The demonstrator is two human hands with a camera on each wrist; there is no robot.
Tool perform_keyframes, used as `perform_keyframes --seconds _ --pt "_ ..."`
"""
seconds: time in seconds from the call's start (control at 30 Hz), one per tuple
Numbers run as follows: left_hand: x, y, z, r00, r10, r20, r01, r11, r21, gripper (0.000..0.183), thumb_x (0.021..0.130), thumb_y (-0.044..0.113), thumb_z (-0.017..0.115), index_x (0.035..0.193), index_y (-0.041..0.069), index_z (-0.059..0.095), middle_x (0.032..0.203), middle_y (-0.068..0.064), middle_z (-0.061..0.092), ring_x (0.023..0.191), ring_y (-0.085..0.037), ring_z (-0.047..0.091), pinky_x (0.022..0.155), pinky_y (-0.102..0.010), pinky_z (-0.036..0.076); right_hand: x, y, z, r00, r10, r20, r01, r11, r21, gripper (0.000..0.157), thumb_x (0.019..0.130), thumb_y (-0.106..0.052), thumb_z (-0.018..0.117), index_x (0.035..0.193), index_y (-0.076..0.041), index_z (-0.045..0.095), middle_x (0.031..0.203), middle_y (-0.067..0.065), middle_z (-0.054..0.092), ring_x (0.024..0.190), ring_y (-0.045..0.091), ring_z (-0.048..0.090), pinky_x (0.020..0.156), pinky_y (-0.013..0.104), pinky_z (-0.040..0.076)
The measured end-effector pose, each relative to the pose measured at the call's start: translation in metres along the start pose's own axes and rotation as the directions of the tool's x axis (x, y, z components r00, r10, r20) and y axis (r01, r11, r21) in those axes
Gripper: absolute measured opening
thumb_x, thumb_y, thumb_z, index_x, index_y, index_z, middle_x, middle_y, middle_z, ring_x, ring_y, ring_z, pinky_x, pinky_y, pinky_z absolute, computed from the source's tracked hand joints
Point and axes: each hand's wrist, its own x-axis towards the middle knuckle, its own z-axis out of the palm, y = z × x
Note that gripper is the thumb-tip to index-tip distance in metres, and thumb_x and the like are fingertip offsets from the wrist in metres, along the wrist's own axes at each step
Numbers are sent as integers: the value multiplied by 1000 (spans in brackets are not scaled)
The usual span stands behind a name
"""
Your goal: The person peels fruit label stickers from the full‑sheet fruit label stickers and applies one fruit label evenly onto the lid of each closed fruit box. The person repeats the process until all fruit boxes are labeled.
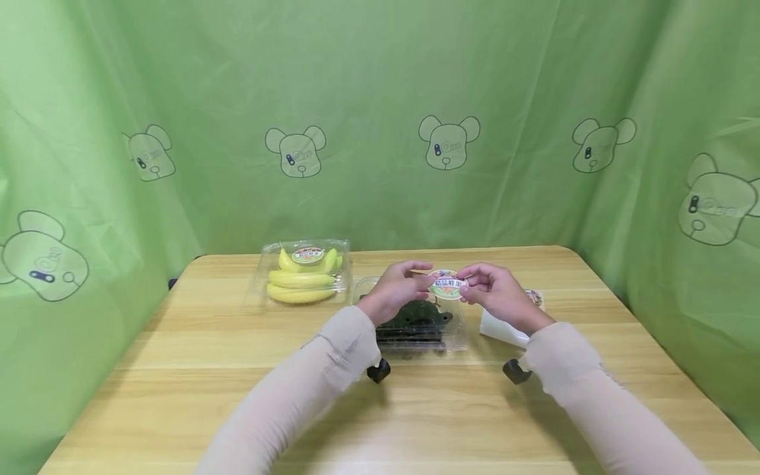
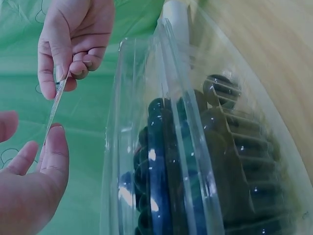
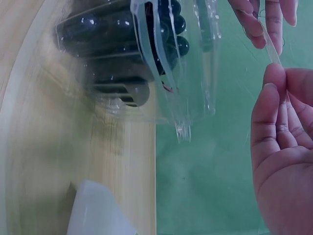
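Both hands hold a small oval sticker label [image 1: 448, 284] in the air, just above a clear plastic clamshell box [image 1: 415, 326] of dark round fruit. My left hand [image 1: 424, 282] pinches the label's left edge and my right hand [image 1: 469, 287] pinches its right edge. In the left wrist view the label [image 2: 54, 105] is edge-on between the right hand [image 2: 68, 73] above and the left hand [image 2: 46, 142] below, beside the box [image 2: 195, 147]. In the right wrist view the label [image 3: 271, 46] runs from the left hand [image 3: 261, 24] to the right hand [image 3: 274, 83].
A second clear clamshell [image 1: 305, 277] with yellow bananas and a label on its lid stands at the back left of the wooden table [image 1: 178, 369]. A white sheet [image 1: 501, 328] lies under my right wrist. Green curtains close in the table on three sides.
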Motion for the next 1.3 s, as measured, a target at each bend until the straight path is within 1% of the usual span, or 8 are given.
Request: perform_keyframes --seconds 0.17,0.33,0.57,0.67,0.97,1.07,1.17,1.3 --pt "1 -3 -3 1000 4 -9 -4 1000 9 38 88 -6 64 126 0 59 106 -10 64 91 -20 64 83 -29 56 2 1 4 1000 4 3 -4 1000 -10 29 88 4 63 116 10 57 93 17 63 76 14 66 72 28 57" --pt "1 -5 -7 1000 15 -15 -14 998 69 40 87 -8 65 126 1 60 105 -11 62 92 -20 63 88 -35 55 3 1 8 1000 10 15 -10 1000 -4 30 88 4 63 117 9 57 95 18 63 79 16 66 75 28 57" --pt "-3 -6 -11 998 43 -39 -35 984 175 44 84 -9 68 125 6 63 108 -7 61 90 -18 61 78 -25 56 5 -1 12 999 28 34 -28 1000 0 31 88 2 63 118 9 57 95 19 64 80 19 67 76 29 57" --pt "-4 -6 -12 998 45 -44 -35 979 203 43 83 -8 69 124 6 63 106 -7 62 90 -18 62 78 -27 56 6 -2 13 999 39 37 -39 999 -3 30 89 2 63 118 8 57 96 19 64 80 18 66 75 29 57" --pt "-5 -5 -18 996 41 -85 -16 960 280 43 82 -8 71 122 7 64 103 -7 62 87 -18 62 78 -30 57 11 -3 20 997 50 60 -49 999 -18 32 88 2 64 119 8 57 97 17 66 80 22 67 76 38 58" --pt "-7 -6 -18 995 40 -90 -13 957 289 42 82 -7 71 121 7 65 106 -8 63 89 -19 62 81 -34 57 11 -4 22 997 53 60 -52 999 -6 32 88 3 63 119 8 57 97 17 67 82 28 67 76 40 58" --pt "-7 -6 -18 995 43 -95 -12 949 314 40 83 -5 72 120 10 66 109 -8 63 90 -18 62 80 -34 57 12 -4 23 997 57 61 -57 998 -2 32 88 4 63 119 8 57 98 18 67 86 35 67 78 43 58" --pt "-6 -7 -21 992 56 -112 -14 937 350 41 82 -4 73 119 10 66 108 -8 64 89 -18 62 76 -32 56 13 -4 25 996 53 74 -53 999 -2 32 89 2 63 120 8 56 100 20 67 84 30 68 80 44 57"
